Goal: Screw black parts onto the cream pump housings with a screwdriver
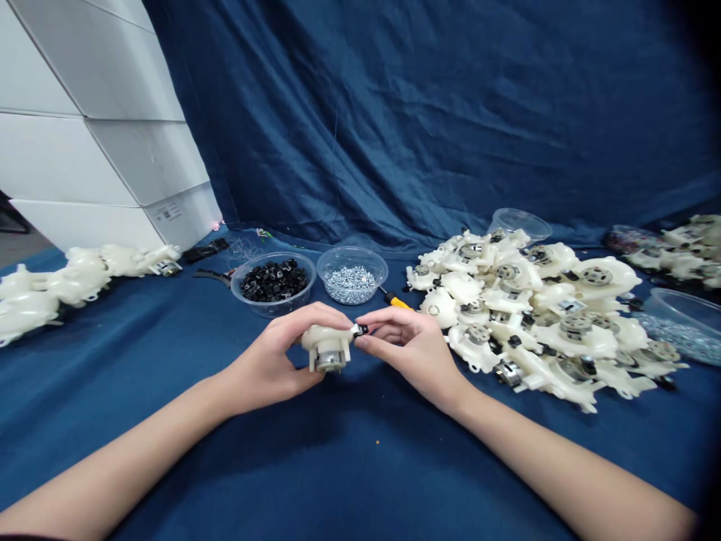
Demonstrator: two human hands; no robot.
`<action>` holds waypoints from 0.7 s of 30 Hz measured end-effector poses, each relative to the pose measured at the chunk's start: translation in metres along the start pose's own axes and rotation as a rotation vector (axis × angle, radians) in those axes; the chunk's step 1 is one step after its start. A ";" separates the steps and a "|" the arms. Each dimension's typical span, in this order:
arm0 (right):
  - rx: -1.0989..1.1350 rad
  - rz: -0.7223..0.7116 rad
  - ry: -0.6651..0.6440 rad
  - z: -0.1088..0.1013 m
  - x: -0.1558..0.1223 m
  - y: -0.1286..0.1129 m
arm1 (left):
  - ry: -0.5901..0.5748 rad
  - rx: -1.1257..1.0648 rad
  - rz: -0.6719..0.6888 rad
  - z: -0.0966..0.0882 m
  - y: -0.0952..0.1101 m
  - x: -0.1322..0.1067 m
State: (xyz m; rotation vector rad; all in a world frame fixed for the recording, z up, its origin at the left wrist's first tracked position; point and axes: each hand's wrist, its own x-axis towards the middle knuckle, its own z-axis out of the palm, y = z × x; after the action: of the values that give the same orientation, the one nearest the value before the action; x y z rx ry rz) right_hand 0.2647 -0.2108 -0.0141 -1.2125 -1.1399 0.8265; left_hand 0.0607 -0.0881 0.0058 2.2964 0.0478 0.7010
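Closed round a cream plastic housing with a silver motor (pixel 328 347), my left hand (pixel 282 353) keeps it above the blue cloth with the motor pointing down toward me. Thumb and forefinger of my right hand (pixel 414 346) pinch a small black plastic part (pixel 361 330) at the right end of that housing. The black part touches the housing's tip; whether it is seated there I cannot tell. Just beyond my hands stand a clear bowl of black parts (pixel 274 284) and a clear bowl of silver screws (pixel 352 276). Behind my right hand lies a yellow-handled tool (pixel 397 301), partly hidden.
A large heap of cream motor housings (pixel 541 300) covers the right side. More housings (pixel 79 278) lie at far left, before stacked white boxes (pixel 95 150). Clear tubs (pixel 684 323) stand at right. A blue curtain (pixel 405 113) hangs at the back.
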 end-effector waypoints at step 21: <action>-0.099 -0.149 0.009 0.002 -0.003 -0.006 | -0.068 0.114 0.214 -0.004 -0.004 -0.002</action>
State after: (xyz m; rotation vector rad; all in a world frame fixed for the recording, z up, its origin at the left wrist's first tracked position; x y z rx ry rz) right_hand 0.2617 -0.2144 -0.0089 -1.1944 -1.2599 0.6577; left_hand 0.0573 -0.0831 0.0046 2.4575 -0.1976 0.7435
